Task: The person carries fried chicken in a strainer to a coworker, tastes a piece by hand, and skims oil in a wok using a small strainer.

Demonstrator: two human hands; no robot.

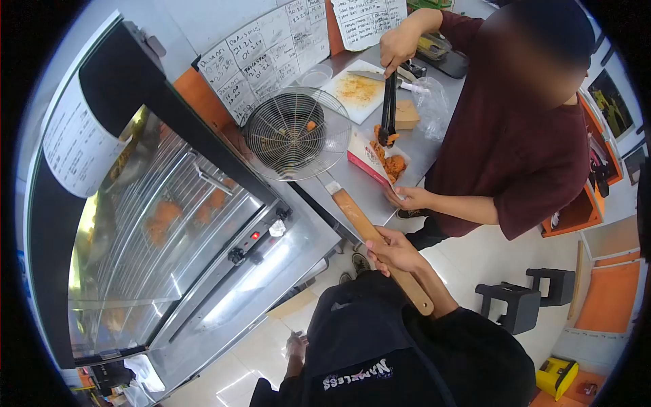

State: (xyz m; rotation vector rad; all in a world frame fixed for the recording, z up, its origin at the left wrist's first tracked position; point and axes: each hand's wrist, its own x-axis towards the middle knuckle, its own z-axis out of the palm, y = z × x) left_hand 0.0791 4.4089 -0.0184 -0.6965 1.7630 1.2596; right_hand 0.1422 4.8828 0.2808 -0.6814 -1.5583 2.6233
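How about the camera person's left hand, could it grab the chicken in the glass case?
Probably not: the left hand hangs low, apart from the glass case, whose clear front seems to shut off the chicken inside.

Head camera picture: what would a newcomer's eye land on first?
Probably the round wire strainer, upper middle, its wooden handle in the wearer's right hand. Then the display cabinet filling the left side. At upper right, a co-worker holds black tongs over a box of fried food.
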